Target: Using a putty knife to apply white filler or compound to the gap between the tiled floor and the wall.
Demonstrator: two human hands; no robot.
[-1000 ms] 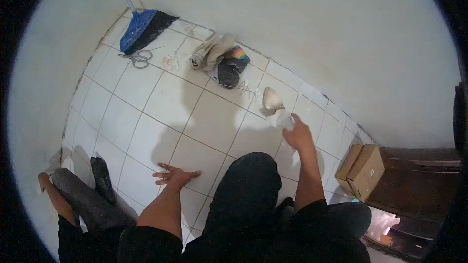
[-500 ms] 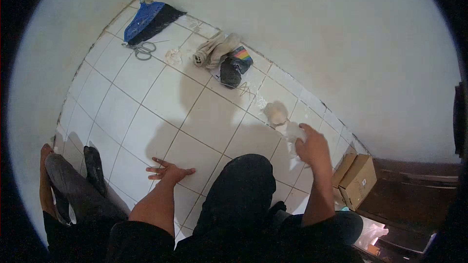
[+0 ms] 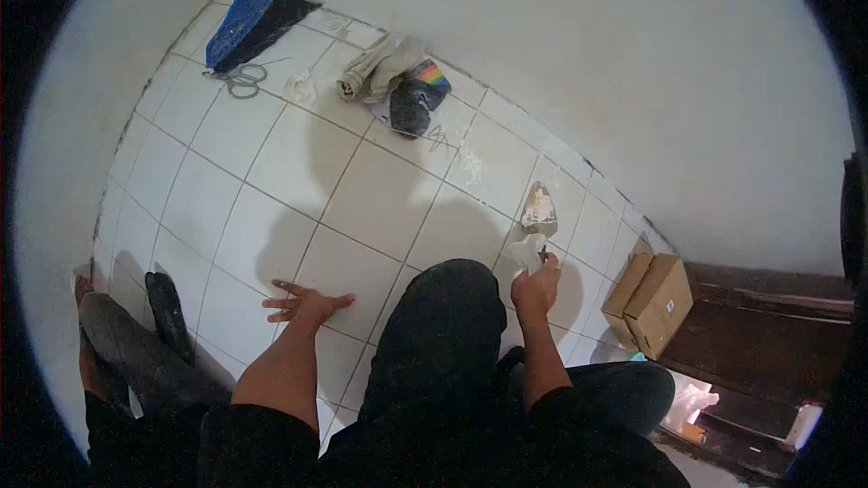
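My left hand lies on the white floor tiles with its fingers spread and nothing in it. To the right of my knee, my right hand is closed around what looks like the handle of a small pointed trowel. The trowel's blade is smeared with white and brown and points away from me. A crumpled whitish piece, perhaps plastic, sits between the hand and the blade; whether the hand holds it too I cannot tell. White smears mark the tiles beyond.
By the far wall lie rolled cloths, a dark packet with a rainbow stripe, a white lump, grey scissors and a blue broom. A cardboard box stands right. Another person's bent leg is at left.
My right hand has drawn back toward me and left, and the blade now shows as a pointed shape. The whole view has shifted slightly. My left hand stays on the floor.
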